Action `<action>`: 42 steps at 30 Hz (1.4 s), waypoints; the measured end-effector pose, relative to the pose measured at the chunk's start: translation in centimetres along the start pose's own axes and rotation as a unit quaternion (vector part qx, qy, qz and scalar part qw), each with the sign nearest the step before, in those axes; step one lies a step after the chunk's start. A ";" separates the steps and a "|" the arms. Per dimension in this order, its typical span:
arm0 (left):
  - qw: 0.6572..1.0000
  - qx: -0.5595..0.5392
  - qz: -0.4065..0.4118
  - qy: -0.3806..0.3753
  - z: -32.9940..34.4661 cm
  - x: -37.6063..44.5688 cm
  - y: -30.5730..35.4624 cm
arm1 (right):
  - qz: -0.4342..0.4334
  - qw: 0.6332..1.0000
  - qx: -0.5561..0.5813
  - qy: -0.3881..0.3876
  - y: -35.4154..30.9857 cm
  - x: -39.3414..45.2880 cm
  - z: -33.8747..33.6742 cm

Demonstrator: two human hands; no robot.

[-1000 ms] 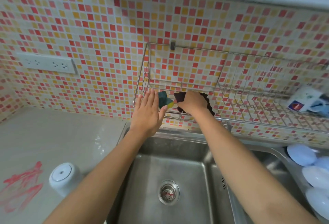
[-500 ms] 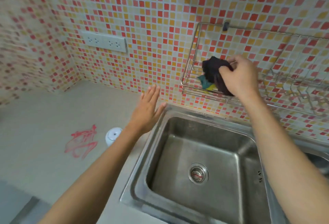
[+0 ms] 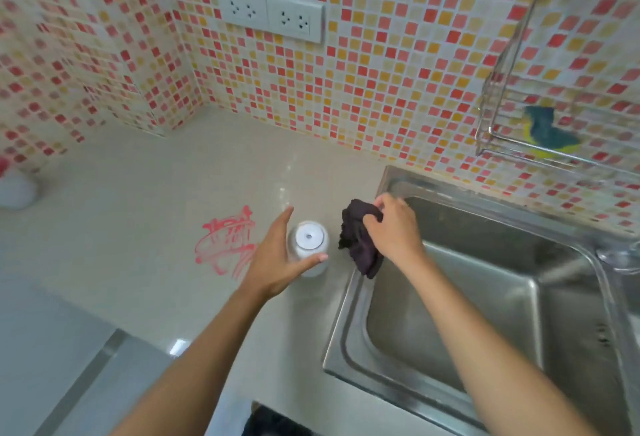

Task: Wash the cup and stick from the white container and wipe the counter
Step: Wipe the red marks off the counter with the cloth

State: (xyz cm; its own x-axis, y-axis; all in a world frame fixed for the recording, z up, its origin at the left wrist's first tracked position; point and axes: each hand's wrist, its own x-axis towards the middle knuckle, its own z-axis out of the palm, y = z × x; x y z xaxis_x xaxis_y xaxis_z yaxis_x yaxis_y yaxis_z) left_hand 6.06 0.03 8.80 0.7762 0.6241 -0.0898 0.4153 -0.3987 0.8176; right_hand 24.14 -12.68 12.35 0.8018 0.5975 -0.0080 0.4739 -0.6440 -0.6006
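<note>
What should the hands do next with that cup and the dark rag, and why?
Probably the left hand closes its grip on the upside-down white cup and lifts it aside. Its fingers already curve around the cup, which stands beside the red marks on the counter. The right hand holds the dark cloth ready to wipe.

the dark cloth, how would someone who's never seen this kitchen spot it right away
Start at the steel sink on the right and go to its near-left corner, where it meets the beige counter. The dark cloth hangs bunched from the right hand there, just right of the upturned white cup. It is the only near-black thing around, unlike the red scribble further left.
</note>
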 end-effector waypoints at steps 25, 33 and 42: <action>0.976 -0.102 -0.007 0.194 -12.3 5.4 -10.3 | -0.304 0.896 -0.241 -0.215 -5.5 -11.8 20.6; 0.964 -0.077 -0.026 0.252 -18.8 5.6 -15.1 | -0.197 0.933 -0.275 -0.121 -11.6 7.0 27.4; 0.957 -0.099 -0.053 0.268 -21.6 5.9 -18.6 | -0.259 0.912 -0.273 -0.162 -10.7 -9.4 25.1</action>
State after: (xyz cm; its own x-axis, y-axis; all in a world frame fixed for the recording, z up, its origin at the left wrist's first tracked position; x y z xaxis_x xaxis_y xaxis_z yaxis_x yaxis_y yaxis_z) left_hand -7.33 25.66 5.39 0.3574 0.9303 0.0827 0.3392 -0.2118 0.9166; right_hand 2.35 0.61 -1.21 0.3106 0.9422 -0.1255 0.9403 -0.3239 -0.1045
